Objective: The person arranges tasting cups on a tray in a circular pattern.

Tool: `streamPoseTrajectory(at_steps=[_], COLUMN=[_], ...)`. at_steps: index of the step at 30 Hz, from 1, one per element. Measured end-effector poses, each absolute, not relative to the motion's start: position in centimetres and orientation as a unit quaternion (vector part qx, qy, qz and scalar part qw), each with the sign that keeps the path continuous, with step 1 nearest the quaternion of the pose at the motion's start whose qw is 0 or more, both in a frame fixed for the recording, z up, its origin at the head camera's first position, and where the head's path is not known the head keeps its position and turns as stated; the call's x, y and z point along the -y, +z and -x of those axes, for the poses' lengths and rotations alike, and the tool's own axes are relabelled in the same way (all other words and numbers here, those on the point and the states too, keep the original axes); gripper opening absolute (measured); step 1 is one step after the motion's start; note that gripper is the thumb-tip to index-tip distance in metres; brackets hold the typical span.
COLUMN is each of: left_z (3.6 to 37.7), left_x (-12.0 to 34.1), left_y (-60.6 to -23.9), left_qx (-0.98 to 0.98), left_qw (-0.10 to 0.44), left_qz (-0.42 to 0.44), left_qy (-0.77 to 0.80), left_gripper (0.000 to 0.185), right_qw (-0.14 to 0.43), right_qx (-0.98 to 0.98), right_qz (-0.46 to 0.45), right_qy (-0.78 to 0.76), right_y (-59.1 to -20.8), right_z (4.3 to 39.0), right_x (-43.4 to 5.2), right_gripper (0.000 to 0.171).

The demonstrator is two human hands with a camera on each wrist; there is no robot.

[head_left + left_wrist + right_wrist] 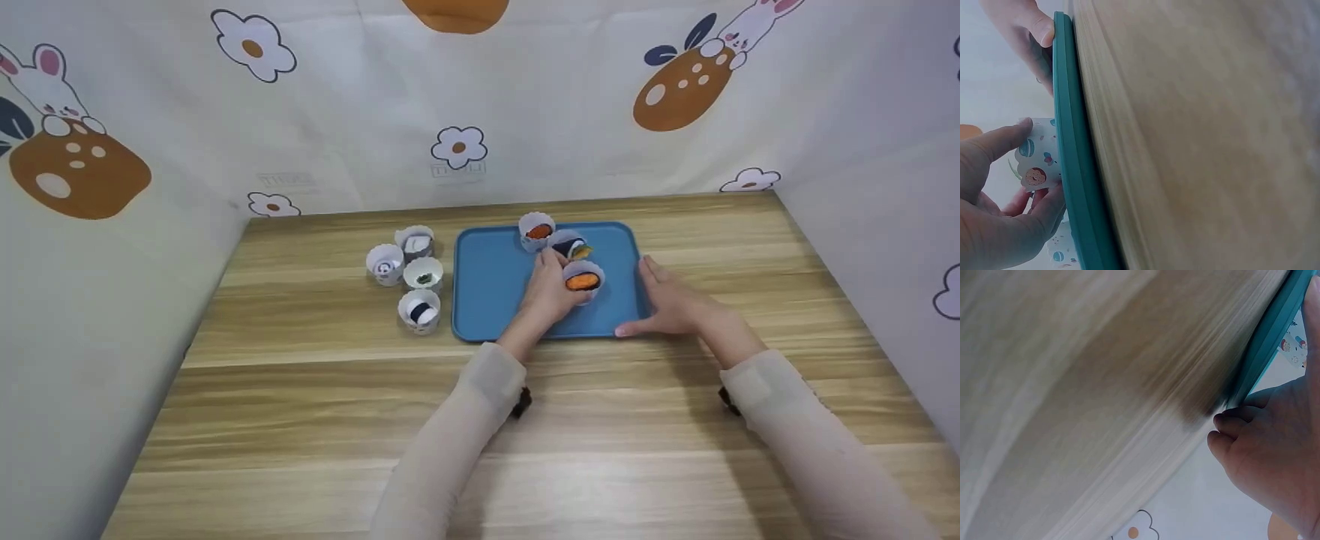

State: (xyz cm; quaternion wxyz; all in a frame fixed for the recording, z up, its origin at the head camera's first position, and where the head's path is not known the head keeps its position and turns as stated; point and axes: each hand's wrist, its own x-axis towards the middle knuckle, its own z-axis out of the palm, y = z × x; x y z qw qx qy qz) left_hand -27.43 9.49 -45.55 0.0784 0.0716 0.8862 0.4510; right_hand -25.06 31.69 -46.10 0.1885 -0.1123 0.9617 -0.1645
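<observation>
A blue tray (pixel 487 292) lies on the wooden table and carries three paper cups of toy sushi. My left hand (pixel 553 283) reaches onto the tray, and its fingers curl round the nearest cup (pixel 583 280), which holds an orange piece. The left wrist view shows that hand (pixel 1005 197) pinching the printed cup (pixel 1036 163) just above the tray rim (pixel 1072 169). My right hand (pixel 661 301) rests against the tray's right front corner, fingers straight along the side and thumb at the front edge. In the right wrist view this hand (pixel 1269 455) touches the tray edge (pixel 1266 343).
The other two cups (pixel 537 230) (pixel 570 246) stand at the tray's back right. Several more sushi cups (pixel 419 310) are grouped on the table left of the tray. Printed cloth walls close in the table on the left, back and right.
</observation>
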Motion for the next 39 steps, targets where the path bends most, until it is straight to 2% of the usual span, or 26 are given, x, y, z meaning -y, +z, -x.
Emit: streamPoseTrajectory(at_steps=[7, 17, 28, 39], left_z=[27.6, 27.6, 27.6, 27.6], left_x=[-9.5, -8.9, -7.4, -6.1], left_y=[-45.6, -45.4, -45.2, -44.7], left_qx=[-0.881, -0.883, -0.886, -0.883], left_qw=[0.08, 0.09, 0.081, 0.089], left_qz=[-0.05, -0.072, -0.108, -0.116], left_qy=[0.463, 0.455, 0.443, 0.446], left_gripper=[0.059, 0.068, 0.048, 0.037], right_qw=[0.187, 0.19, 0.19, 0.185], right_qx=[-0.962, -0.96, -0.961, -0.962], right_qz=[0.113, 0.115, 0.105, 0.105], right_qy=[-0.163, -0.171, -0.173, -0.17], right_y=[-46.1, -46.1, -45.8, -45.8], right_z=[25.0, 25.0, 24.8, 24.8], right_x=[-31.6, -31.6, -31.7, -31.5], right_gripper=[0.14, 0.138, 0.139, 0.138])
